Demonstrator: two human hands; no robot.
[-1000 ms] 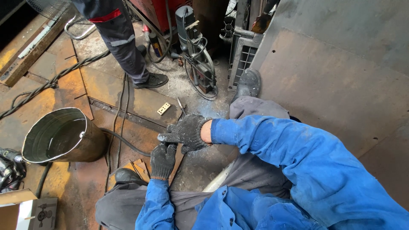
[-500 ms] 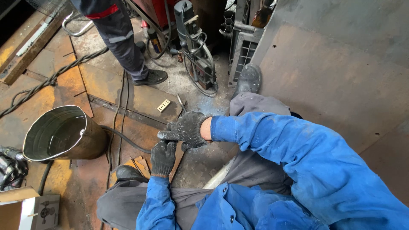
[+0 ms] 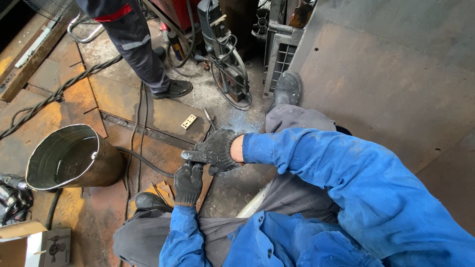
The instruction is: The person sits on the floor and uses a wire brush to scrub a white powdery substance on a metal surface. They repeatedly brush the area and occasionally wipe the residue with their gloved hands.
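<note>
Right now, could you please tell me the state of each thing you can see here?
Left gloved hand: fingers meet the right hand's.
Right gloved hand: closed over the left fingertips.
Round shiny metal bucket: tilted, mouth open, looks empty.
Black cable: slack on the rusty floor plate.

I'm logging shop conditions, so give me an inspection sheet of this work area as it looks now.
Surface: rusty steel floor plates, dusty, orange patches.
Job's things: right hand and left hand, both in dark gloves, meet fingertip to fingertip; anything held between them is hidden.
Clutter: metal bucket lying tilted, small pale plate, cardboard box.
Hands: touching each other above the floor.
Cables: twisted cable, black hose beside the bucket.
Surroundings: another person's legs, machine on wheels, large steel sheet.
</note>
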